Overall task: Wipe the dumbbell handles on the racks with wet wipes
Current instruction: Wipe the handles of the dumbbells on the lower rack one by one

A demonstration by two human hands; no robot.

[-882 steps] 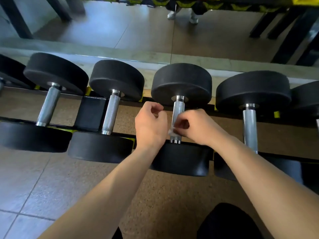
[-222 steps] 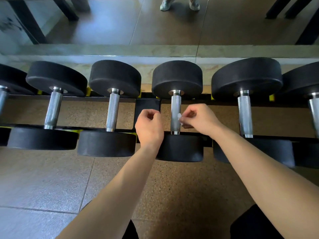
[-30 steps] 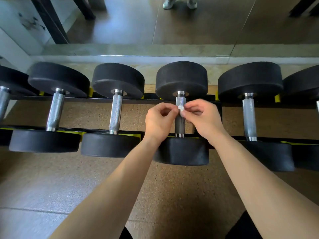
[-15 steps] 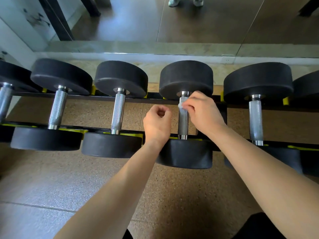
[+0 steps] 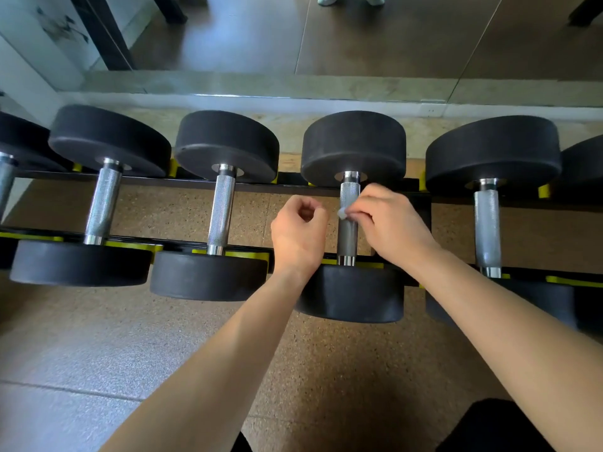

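The right hand [image 5: 388,223] pinches a small crumpled white wet wipe [image 5: 342,213] against the knurled steel handle [image 5: 347,239] of a black round-headed dumbbell [image 5: 354,148], nearer that dumbbell's far head than its near one; the left hand [image 5: 298,230] is curled into a loose fist just left of the handle, apart from it, with nothing visible inside; to do this step well, I judge the wad must travel the whole knurling from far collar to near collar, and round the underside too, since so small a pinch covers only a strip at a time; the free hand might roll the dumbbell in its cradle, though the weight may resist; the dumbbell lies across a black steel rack with yellow cradles [image 5: 261,187]; left of it sit two similar black dumbbells [image 5: 225,141], right of it a larger black dumbbell [image 5: 492,148]; beneath it spreads a speckled brown rubber floor [image 5: 326,370]; beyond its far head a wall mirror [image 5: 375,37] reflects dark flooring.
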